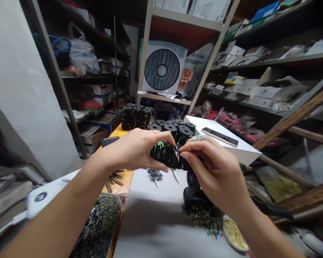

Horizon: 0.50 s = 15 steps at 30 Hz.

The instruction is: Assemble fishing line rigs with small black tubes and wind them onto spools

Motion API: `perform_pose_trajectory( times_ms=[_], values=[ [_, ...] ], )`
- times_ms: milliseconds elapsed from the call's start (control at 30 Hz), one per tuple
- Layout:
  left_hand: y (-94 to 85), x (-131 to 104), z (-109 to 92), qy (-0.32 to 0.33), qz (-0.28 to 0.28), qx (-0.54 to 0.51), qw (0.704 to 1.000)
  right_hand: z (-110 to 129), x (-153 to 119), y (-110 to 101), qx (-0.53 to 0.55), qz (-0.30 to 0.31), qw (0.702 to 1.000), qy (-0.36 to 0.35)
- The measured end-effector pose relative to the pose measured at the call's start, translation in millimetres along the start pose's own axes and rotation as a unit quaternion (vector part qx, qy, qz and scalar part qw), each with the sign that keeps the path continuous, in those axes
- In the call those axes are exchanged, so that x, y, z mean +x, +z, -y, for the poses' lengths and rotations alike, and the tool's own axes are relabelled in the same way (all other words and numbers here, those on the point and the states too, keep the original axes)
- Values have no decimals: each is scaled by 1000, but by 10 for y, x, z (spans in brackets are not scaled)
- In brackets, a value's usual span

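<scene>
A black spool [165,153] wound with green-flecked line, small metal pieces on it, lies sideways above the table. My left hand [137,148] curls round its left end, thumb below and index finger over the top. At its right part, my right hand [210,161] pinches something small and dark beside the metal pieces; the item is too small to name. Under the spool's right end is a black stand [195,197]. Many coloured beads [206,220] lie by the stand's base, near a round dish [235,234] of gold-coloured small parts.
Upright black spools [136,117] stand at the back. A white box [218,138] carries a phone [220,136]. A tray [102,225] of small dark and yellow parts sits lower left, near metal strips [115,179]. Behind are a box fan [162,68] and loaded shelves.
</scene>
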<state>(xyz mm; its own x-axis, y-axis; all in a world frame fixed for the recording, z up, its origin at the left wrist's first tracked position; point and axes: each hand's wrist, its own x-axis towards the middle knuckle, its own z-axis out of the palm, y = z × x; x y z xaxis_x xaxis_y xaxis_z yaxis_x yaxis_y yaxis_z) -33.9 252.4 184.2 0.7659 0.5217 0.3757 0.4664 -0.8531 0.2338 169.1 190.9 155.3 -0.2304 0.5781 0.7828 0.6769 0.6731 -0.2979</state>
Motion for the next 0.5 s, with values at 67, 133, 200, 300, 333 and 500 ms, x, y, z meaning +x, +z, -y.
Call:
perform_pose_trajectory(
  times_ms=[67, 133, 200, 300, 333, 500],
  values=[
    [1, 3, 3, 3, -3, 3, 1000, -1, 2, 6, -3, -1, 1000, 0],
    [1, 5, 8, 7, -6, 4, 1000, 5, 7, 16, -7, -2, 1000, -6],
    [2, 3, 16, 7, -6, 4, 1000, 17, 17, 25, -13, -1, 1000, -12],
    [11, -3, 31, 12, -5, 6, 1000, 37, 30, 31, -39, 7, 999, -36],
    [17, -6, 37, 14, -6, 8, 1000, 42, 31, 32, -51, 13, 997, -49],
    [48, -16, 67, 1, -17, 11, 1000, 38, 9, 33, -104, 34, 989, -102]
  ],
)
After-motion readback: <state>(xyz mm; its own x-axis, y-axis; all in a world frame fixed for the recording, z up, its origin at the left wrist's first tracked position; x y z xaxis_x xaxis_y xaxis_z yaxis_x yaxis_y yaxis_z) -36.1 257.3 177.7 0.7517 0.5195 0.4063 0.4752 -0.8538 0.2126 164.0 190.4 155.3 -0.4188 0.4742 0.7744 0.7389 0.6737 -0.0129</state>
